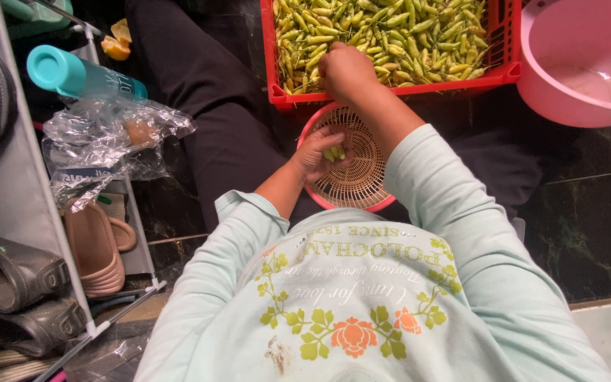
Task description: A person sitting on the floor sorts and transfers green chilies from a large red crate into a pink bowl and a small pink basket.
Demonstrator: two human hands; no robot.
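Overhead, the head view shows the left hand (317,152) cupped around a few green chillies (334,152), directly over the pink woven basket (362,177). Just beyond it, the right hand (346,71) is clenched, knuckles up, on the chilli pile (404,35) in the red crate (390,88); its grasp cannot be determined.

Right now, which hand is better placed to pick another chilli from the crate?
Right hand: it rests on the green chillies in the red crate; the left hand holds chillies over the pink basket.
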